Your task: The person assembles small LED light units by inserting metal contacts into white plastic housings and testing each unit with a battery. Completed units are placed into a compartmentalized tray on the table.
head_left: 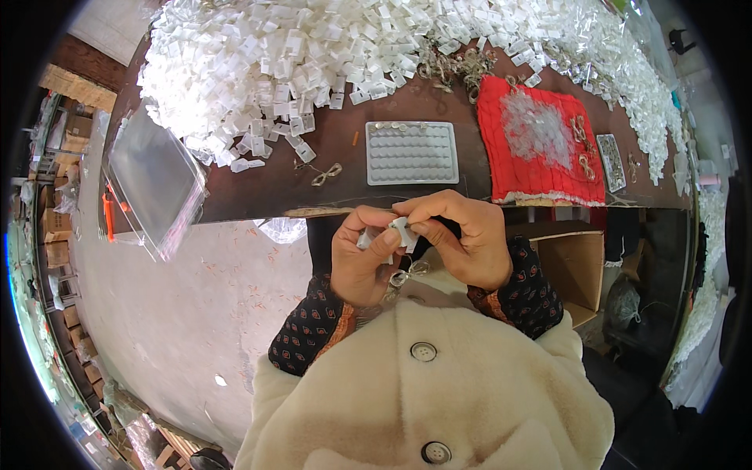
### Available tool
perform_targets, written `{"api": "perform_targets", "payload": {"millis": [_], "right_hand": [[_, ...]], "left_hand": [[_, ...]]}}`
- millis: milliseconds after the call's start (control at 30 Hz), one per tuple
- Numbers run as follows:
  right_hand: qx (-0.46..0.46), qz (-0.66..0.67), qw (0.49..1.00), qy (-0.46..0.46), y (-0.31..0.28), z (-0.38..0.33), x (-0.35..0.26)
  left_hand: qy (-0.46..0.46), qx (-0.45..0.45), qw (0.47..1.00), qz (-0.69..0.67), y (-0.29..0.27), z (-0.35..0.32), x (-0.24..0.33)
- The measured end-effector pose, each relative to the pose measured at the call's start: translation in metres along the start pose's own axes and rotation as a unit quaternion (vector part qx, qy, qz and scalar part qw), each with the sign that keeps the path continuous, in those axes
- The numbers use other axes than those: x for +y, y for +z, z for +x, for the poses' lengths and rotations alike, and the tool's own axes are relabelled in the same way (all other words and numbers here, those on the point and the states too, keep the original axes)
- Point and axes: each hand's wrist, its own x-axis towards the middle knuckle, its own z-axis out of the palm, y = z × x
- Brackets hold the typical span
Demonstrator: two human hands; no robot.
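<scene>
In front of my body, just off the table's near edge, both hands pinch a small white plastic case [403,233]. My left hand [362,262] has its thumb and fingers closed on one side, with more white plastic partly hidden in its grip. From the right, my right hand [470,239] pinches the case's upper edge between thumb and forefinger. A coil of thin wire [411,272] dangles under the fingers. Beyond the hands lies a white compartment tray [411,175], with a few small round discs along its far row.
A large heap of white plastic cases [282,63] covers the far table [258,192]. On the right are a red cloth [501,168] bearing clear bits, and a small box [611,160]. Clear plastic bags [153,172] overhang the left edge. A cardboard box [576,266] stands below.
</scene>
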Motion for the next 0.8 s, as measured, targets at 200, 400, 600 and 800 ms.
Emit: {"api": "perform_targets", "payload": {"millis": [200,400,600,800], "right_hand": [[-0.047,-0.163,0.98,-0.104,0.003,0.009,0.005],[-0.137,-0.116,0.981,-0.075,0.02,0.043,0.008],[-0.059,-0.239,0.963,-0.108,0.079,0.094,0.031],[-0.057,-0.381,0.917,-0.106,0.111,0.113,0.049]], "left_hand": [[0.004,0.012,0.999,0.042,-0.017,0.0,0.003],[0.058,0.033,0.997,-0.024,-0.037,0.0,0.014],[0.095,0.068,0.986,-0.121,-0.058,-0.005,0.042],[0.117,0.13,0.983,-0.06,-0.066,-0.006,0.049]]}}
